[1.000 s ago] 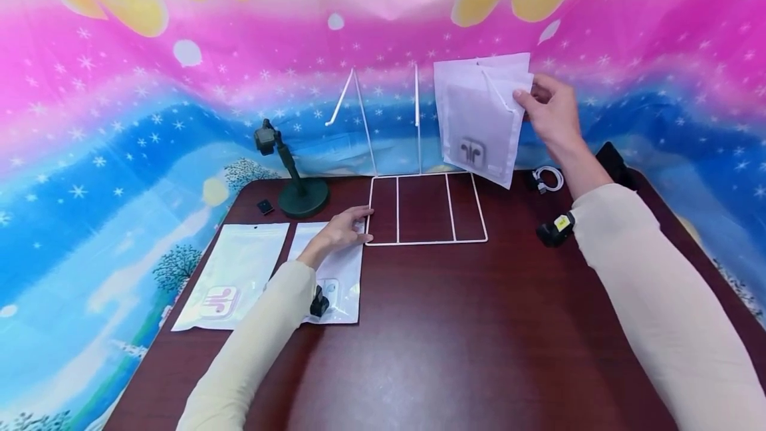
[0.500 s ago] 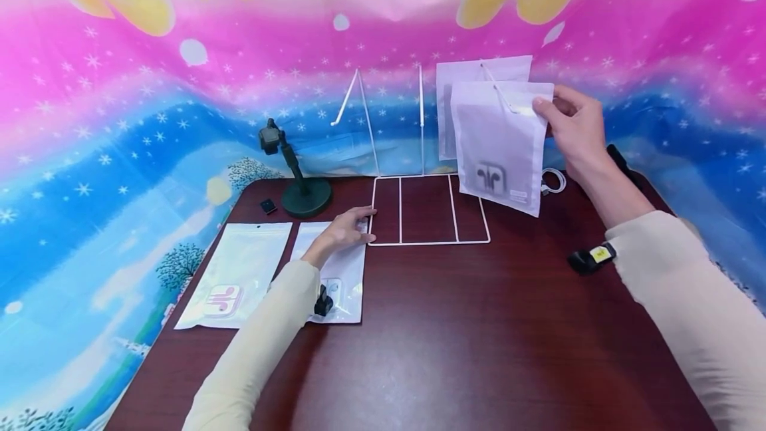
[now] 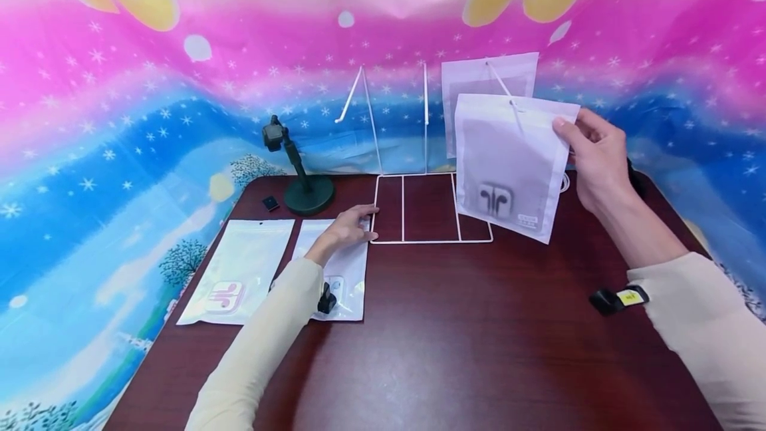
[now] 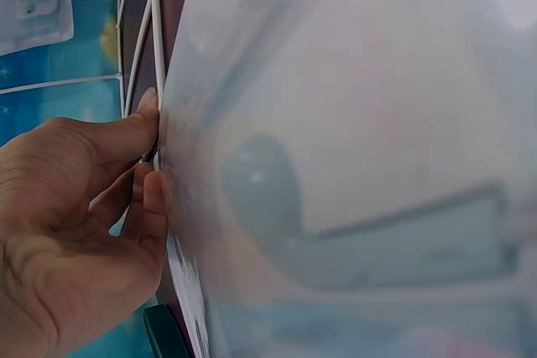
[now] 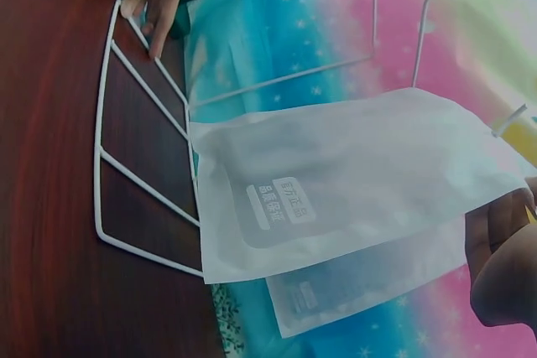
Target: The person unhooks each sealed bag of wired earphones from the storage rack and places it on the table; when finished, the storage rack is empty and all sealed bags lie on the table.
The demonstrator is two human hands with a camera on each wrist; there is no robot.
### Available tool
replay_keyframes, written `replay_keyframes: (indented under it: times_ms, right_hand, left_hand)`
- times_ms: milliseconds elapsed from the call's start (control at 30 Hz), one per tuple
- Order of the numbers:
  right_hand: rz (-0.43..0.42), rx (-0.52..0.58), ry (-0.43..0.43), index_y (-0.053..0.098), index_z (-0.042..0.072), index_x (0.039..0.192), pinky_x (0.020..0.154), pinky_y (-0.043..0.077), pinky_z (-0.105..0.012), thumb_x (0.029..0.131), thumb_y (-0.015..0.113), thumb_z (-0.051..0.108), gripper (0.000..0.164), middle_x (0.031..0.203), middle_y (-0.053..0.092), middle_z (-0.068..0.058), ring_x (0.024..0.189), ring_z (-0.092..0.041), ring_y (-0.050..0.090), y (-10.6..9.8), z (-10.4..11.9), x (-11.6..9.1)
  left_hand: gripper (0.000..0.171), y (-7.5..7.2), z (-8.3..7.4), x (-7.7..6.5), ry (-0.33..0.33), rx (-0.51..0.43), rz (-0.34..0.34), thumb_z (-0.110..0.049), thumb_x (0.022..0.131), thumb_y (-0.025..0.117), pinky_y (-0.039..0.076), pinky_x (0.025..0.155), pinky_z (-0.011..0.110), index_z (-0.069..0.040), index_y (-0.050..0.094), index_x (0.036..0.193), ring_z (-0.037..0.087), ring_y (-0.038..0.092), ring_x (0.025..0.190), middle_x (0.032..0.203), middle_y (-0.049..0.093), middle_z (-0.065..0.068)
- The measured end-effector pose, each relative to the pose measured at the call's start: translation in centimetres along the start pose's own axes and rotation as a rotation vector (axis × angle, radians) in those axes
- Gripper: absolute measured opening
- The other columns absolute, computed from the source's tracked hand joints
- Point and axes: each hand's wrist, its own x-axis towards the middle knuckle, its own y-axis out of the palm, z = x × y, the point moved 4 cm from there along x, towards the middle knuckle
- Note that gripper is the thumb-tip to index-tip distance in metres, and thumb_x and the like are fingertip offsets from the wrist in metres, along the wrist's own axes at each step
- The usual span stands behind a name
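My right hand (image 3: 601,155) pinches the upper right corner of a white zip bag (image 3: 509,151) with an earphone picture on it. That bag is at the front end of the rack's right hook (image 3: 499,78), whose tip shows before its top edge. Behind it, a second white bag (image 3: 451,108) hangs on the same hook. My left hand (image 3: 347,228) grips the left side of the white wire display rack (image 3: 431,241), thumb and fingers at the bar (image 4: 157,56). Beneath the left forearm lies a bag (image 3: 353,285), partly hidden; another bag (image 3: 245,258) lies to its left.
The rack's left hook (image 3: 350,95) and middle hook (image 3: 426,95) bear nothing. A dark green stand (image 3: 305,191) and a small black square (image 3: 270,203) are at the back left. A white coiled cable (image 3: 565,183) is partly hidden behind the right hand. A printed cloth hangs behind the table (image 3: 455,351).
My right hand has drawn the front bag forward along the hook, right and down, away from the bag behind it. My left hand has stayed on the rack.
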Motion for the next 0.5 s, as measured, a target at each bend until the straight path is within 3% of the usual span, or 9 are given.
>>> replay_keyframes:
  times_ms: [267,500]
  right_hand:
    - [0.022,0.096,0.002,0.078,0.007,0.119,0.063,0.059,-0.024,0.09,0.082,0.009,0.03,0.1,0.071,-0.005,0.079,-0.015,0.071,-0.1,0.3,-1.5]
    - [0.031,0.158,-0.04,0.077,0.003,0.118,0.063,0.059,-0.024,0.091,0.08,0.004,0.028,0.098,0.074,-0.006,0.076,-0.016,0.072,-0.1,0.7,-2.5]
  left_hand:
    - [0.066,-0.2,-0.1,0.0,-0.019,-0.007,-0.003,-0.011,0.096,0.074,0.035,0.121,0.049,-0.011,0.048,0.156,0.032,0.046,0.142,0.161,0.043,0.015]
    - [0.066,-0.2,0.0,0.0,-0.018,-0.01,-0.004,-0.011,0.096,0.074,0.034,0.121,0.05,-0.011,0.048,0.157,0.032,0.045,0.143,0.162,0.041,0.014]
